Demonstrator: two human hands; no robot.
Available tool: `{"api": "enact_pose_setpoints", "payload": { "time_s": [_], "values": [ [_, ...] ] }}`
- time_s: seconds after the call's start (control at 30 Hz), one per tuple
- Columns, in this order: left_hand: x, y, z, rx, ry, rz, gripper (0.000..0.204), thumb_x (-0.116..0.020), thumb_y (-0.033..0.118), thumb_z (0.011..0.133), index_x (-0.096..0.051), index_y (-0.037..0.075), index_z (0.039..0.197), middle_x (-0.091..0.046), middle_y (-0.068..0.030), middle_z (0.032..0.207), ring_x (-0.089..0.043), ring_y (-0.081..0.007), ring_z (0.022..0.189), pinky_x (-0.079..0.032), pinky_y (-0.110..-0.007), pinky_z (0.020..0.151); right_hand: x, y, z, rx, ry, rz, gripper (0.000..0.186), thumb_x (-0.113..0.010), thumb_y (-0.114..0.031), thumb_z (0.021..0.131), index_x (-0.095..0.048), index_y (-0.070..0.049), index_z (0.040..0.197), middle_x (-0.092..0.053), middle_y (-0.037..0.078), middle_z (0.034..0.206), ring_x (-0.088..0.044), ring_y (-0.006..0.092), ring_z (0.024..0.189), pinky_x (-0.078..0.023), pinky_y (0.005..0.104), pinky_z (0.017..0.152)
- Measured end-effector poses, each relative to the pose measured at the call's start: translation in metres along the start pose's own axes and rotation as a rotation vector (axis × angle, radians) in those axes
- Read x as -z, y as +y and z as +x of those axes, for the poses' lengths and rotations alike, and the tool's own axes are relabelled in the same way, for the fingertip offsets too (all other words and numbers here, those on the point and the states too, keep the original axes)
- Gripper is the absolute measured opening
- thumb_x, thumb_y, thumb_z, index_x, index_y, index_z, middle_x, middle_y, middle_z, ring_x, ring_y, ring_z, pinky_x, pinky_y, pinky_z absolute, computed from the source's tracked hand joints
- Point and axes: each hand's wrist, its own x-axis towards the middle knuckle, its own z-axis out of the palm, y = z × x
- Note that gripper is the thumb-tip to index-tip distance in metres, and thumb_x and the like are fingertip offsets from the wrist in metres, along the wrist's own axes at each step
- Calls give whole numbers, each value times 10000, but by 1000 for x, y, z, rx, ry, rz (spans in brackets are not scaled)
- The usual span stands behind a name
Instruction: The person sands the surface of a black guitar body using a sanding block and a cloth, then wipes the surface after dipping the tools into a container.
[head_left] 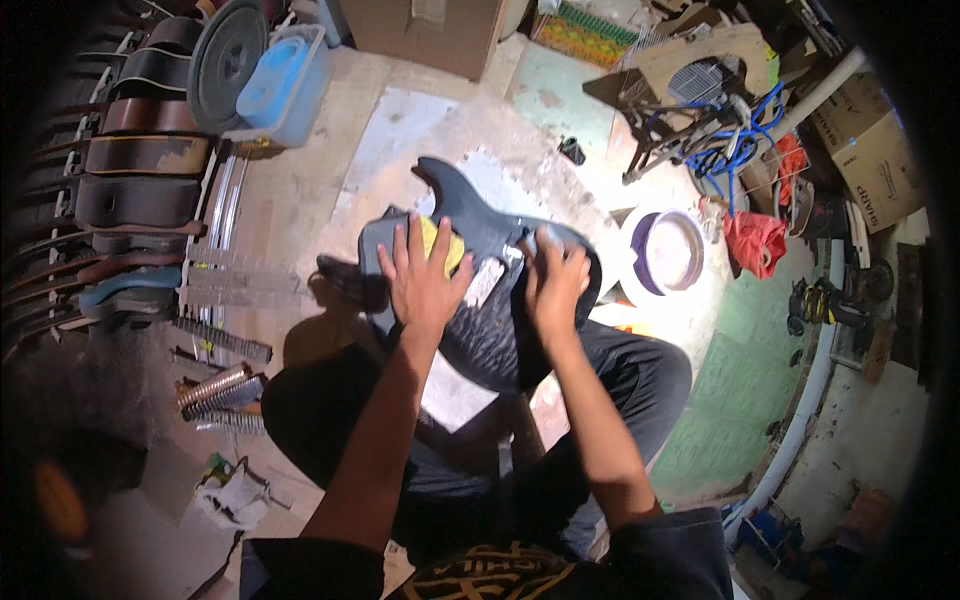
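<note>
A dark, glossy electric guitar body lies across my lap, its curved horn pointing away to the upper left. Near its middle is a pale, rough rectangular recess. My left hand rests with fingers spread on the left part of the body, partly over a yellow sponge or cloth. On the right part, my right hand has curled fingers closed on a small pale-grey piece, pressed against the body. The fingers hide most of that piece, so its kind is unclear.
Right of the guitar body stands a round white tub under bright light. Dark curved guitar bodies are racked at left, near a clear bin with a blue lid. A red bag, blue hose and cardboard box lie farther off.
</note>
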Motion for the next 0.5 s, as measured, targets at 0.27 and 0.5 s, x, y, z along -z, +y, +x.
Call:
{"api": "enact_pose_setpoints", "payload": {
  "time_s": [0.27, 0.5],
  "values": [
    [2, -2, 8, 2, 68, -32, 657, -697, 455, 905, -582, 185, 1493, -453, -193, 1588, -439, -408, 1444, -237, -672, 1210, 4, -7, -48, 133, -102, 34, 596, -713, -23, 868, -644, -256, 1412, -577, 217, 1335, -520, 411, 1228, -393, 549, 1022],
    [1, -5, 2, 7, 58, 10, 632, -686, 428, 880, -604, 200, 1464, -504, -175, 1540, -476, -382, 1411, -260, -663, 1201, 5, -20, -97, 132, -82, 74, 561, -708, -14, 887, -669, -265, 1388, -596, 215, 1326, -558, 404, 1162, -410, 528, 969]
  ]
}}
